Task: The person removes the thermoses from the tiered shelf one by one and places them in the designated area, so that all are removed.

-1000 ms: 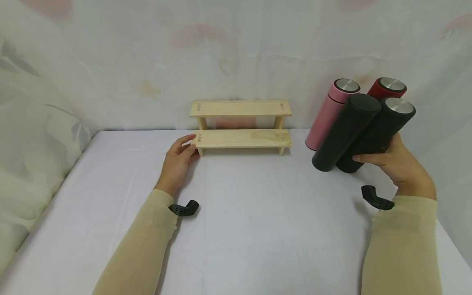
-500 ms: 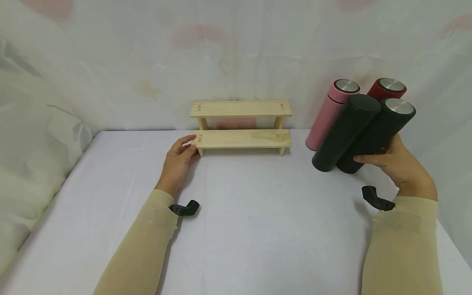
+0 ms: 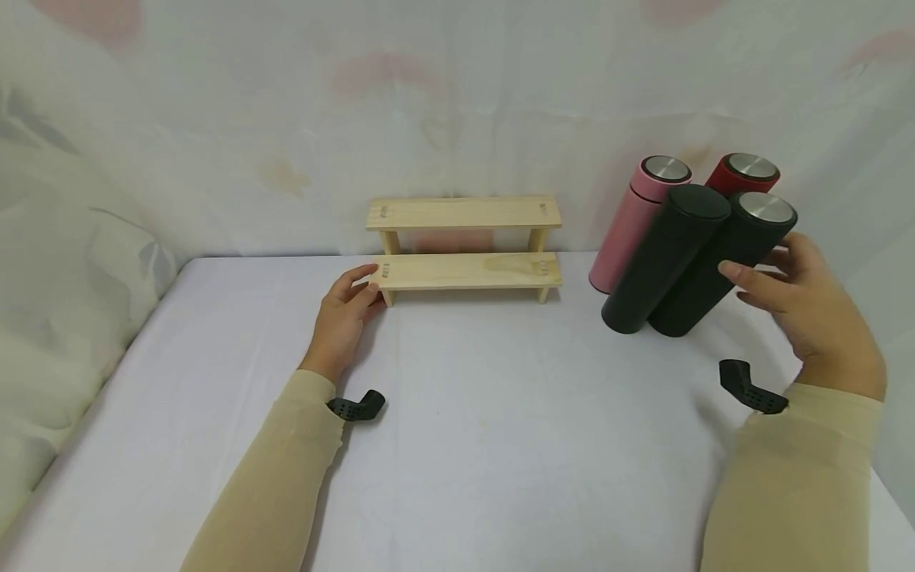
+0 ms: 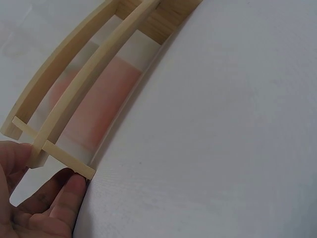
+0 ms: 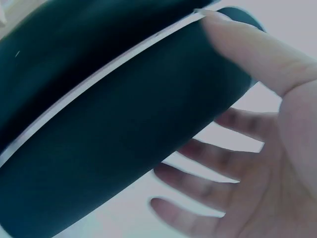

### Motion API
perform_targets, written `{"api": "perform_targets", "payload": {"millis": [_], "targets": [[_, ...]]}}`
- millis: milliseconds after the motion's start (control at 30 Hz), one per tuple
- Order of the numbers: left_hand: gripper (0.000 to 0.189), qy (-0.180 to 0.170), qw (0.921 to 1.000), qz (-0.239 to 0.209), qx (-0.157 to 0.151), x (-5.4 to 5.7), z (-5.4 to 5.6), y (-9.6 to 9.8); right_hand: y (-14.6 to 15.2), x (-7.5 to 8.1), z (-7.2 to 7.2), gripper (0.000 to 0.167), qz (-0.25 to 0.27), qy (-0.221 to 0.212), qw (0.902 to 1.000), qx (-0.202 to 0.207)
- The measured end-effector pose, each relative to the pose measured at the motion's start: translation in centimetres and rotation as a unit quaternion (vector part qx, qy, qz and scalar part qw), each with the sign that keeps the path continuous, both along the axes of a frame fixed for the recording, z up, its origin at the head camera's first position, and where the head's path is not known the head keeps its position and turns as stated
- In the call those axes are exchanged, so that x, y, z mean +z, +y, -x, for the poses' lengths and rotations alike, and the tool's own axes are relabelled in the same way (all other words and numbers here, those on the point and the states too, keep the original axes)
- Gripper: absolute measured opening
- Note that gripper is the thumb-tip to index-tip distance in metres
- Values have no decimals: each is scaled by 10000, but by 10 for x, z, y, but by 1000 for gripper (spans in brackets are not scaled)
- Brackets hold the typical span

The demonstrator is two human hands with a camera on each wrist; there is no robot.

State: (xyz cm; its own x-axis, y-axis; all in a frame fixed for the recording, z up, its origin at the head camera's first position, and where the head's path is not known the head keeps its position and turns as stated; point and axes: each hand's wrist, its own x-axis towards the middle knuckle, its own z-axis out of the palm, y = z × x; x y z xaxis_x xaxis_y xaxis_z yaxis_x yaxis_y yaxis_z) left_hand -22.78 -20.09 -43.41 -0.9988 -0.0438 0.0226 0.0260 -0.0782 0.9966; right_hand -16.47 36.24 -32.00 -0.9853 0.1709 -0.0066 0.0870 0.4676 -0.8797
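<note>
A two-tier wooden shelf [image 3: 465, 272] stands at the back middle of the table. At its left end my left hand [image 3: 341, 318] holds the lower tier, fingertips at the board's corner and the leg. On the right stand a black thermos flask with a silver-topped lid [image 3: 722, 270], an all-black flask [image 3: 665, 258], a pink flask [image 3: 639, 214] and a red flask [image 3: 743, 175], which is mostly hidden. My right hand [image 3: 815, 302] is beside the silver-topped black flask, its fingers spread. In the right wrist view the thumb [image 5: 247, 47] overlaps this flask near one end.
White cloth covers the table [image 3: 472, 445], with a pale patterned curtain [image 3: 457, 103] hanging behind it. Another curtain fold [image 3: 71, 278] borders the left side. A black camera mount sits on each wrist.
My right hand has loosened from the silver-topped black flask and shifted up and to the right, fingers spreading. The flasks stay standing. My left hand keeps its place on the shelf.
</note>
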Motion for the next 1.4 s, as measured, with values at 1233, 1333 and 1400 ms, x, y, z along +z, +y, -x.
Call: {"api": "perform_targets", "payload": {"millis": [1233,1333,1400], "targets": [[42,-132,9962,862,45,2,5,-7,-155,31,1,41,49,3489,9279,1313],[45,-30,9834,1813,-22,6,2,-7,-167,22,8,50,-837,2664,9458,1659],[50,190,9675,2519,-90,9,1,-8,-172,18,17,56,-1174,2232,9481,1938]]}}
